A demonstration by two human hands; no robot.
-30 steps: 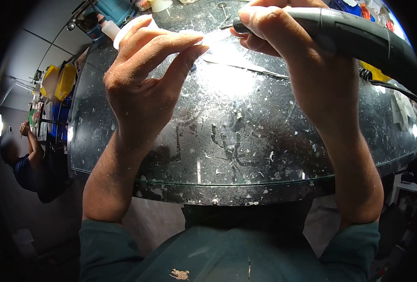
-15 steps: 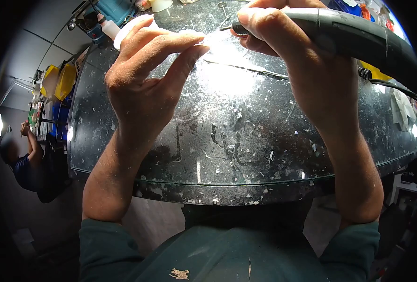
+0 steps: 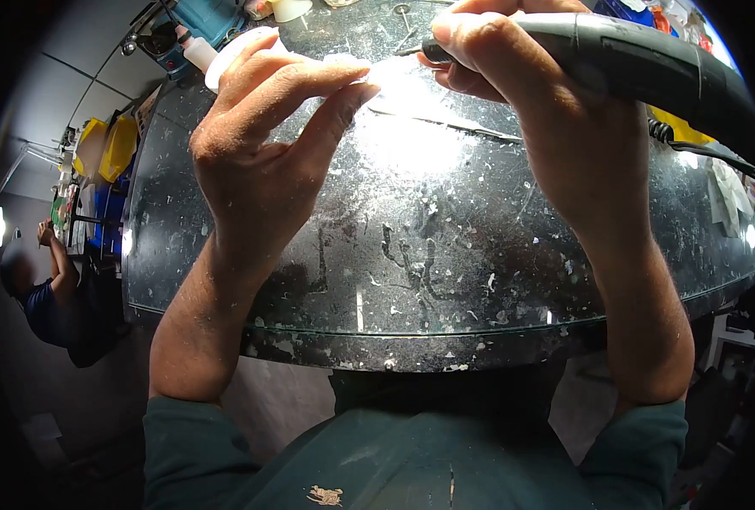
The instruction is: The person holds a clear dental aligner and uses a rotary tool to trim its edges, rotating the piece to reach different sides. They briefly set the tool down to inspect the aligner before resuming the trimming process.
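Note:
My left hand (image 3: 267,136) is closed in a pinch at the upper left, thumb against fingertips. Between them sits a small whitish piece (image 3: 366,76), mostly hidden and washed out by the glare. My right hand (image 3: 556,102) wraps round a thick black rotary handpiece (image 3: 641,64), which slopes from the upper middle down to the right edge. Its thin dark tip (image 3: 407,52) points left toward the pinched piece, with a small gap visible between them. Below the hands, a slim metal tool (image 3: 454,126) lies on the dark, speckled worktop (image 3: 428,280).
A coiled black cord (image 3: 660,132) runs at the right, near a crumpled white paper (image 3: 730,197). A small bottle (image 3: 197,51) and blue equipment (image 3: 210,19) stand at the upper left. Another person (image 3: 50,289) is at the far left. White flecks cover the worktop.
Both hands stay almost in place. The handpiece in my right hand has tilted very slightly; otherwise the scene looks the same.

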